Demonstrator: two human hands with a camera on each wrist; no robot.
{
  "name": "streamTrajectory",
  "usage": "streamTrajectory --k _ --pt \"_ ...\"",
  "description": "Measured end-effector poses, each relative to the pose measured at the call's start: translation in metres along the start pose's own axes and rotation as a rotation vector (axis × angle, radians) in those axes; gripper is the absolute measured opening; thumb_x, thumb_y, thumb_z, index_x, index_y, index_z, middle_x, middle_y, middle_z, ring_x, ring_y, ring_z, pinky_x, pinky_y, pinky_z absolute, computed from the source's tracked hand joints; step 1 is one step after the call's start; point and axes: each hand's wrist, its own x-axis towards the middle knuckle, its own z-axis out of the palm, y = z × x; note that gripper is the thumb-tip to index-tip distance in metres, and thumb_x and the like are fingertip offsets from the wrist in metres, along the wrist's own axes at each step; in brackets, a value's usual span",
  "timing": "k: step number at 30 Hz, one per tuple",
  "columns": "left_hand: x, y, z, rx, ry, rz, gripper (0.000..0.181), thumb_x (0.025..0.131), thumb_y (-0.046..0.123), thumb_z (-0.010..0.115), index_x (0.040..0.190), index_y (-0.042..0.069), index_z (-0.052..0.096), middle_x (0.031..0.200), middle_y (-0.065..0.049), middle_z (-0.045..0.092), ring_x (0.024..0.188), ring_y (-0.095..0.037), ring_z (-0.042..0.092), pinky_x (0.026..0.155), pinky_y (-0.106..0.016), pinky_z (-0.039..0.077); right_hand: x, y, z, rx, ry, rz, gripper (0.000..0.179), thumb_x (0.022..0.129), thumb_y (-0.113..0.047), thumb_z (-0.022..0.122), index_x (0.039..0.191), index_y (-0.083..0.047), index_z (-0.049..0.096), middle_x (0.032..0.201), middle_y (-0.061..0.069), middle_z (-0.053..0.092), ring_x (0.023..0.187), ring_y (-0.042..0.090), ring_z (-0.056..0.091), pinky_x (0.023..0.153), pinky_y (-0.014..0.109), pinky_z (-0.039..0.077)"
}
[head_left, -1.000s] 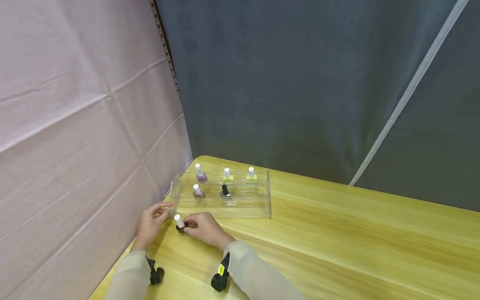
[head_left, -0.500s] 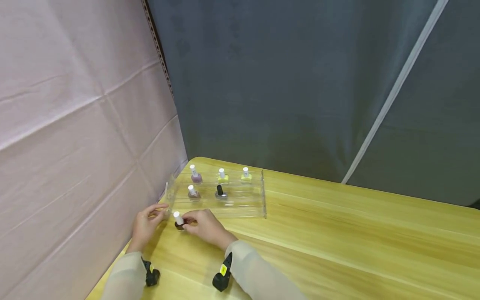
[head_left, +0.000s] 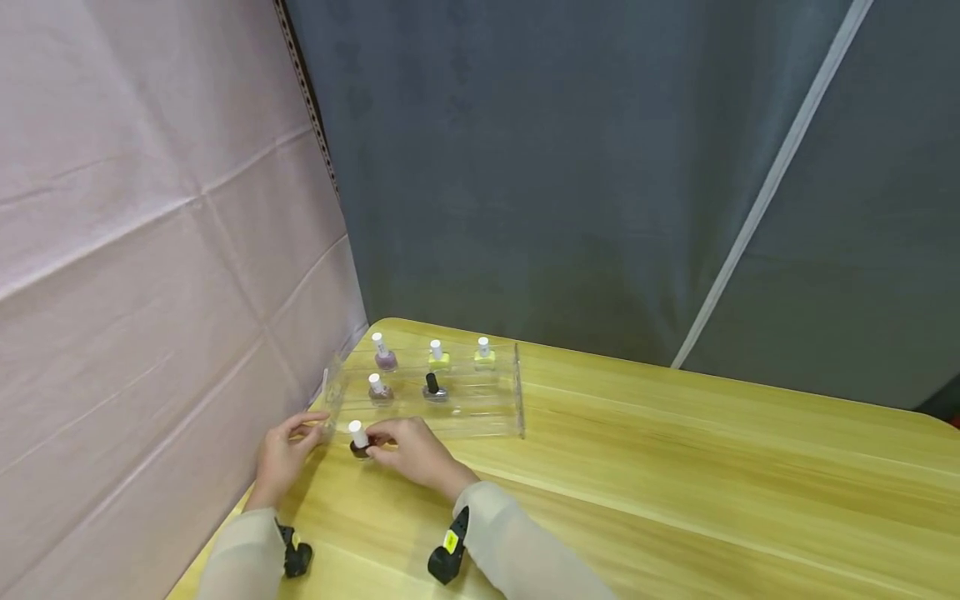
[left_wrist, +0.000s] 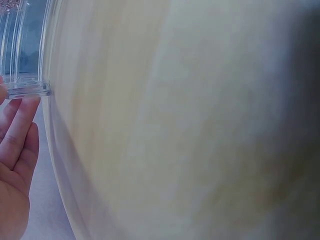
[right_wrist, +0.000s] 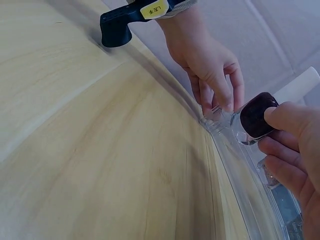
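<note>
My right hand [head_left: 416,452] pinches a nail polish bottle [head_left: 361,447] with dark polish and a white cap, thumb and fingers on its glass. It is off the table, just in front of the clear stepped rack [head_left: 519,396]. My left hand [head_left: 281,460] grips the rack's near left corner, its thumb and fingers on either side of the clear edge [left_wrist: 30,91]. On the back step stand a lilac bottle [head_left: 386,361] and two yellow bottles [head_left: 439,362]. The step below bears a glittery pinkish bottle [head_left: 381,393] and a black-capped bottle [head_left: 435,393].
The rack stands on a wood-grain table [head_left: 675,483], close to its left edge. A pale cloth wall [head_left: 172,333] rises along that side. Behind the table hangs a dark grey curtain [head_left: 525,208]. Black camera mounts [head_left: 447,554] sit on both wrists.
The view has shifted, so the scene slides slightly left. The dark bottle in my right hand has moved slightly closer to the rack's front. My left hand stays at the rack's corner.
</note>
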Motion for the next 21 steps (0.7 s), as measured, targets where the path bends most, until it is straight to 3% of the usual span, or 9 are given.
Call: streamTrajectory --k 21 --pt "0.0 -0.003 0.001 0.007 0.022 0.064 0.019 0.084 -0.003 0.065 0.103 0.001 0.069 0.076 -0.015 0.068 0.065 -0.01 0.062 0.059 -0.008 0.046 -0.015 0.01 -0.019 0.013 0.029 0.068 0.02 0.089 -0.014 0.064 0.108 -0.012 0.069 0.1 -0.007 0.068 0.088 -0.002 0.059 0.081 0.016 0.046"
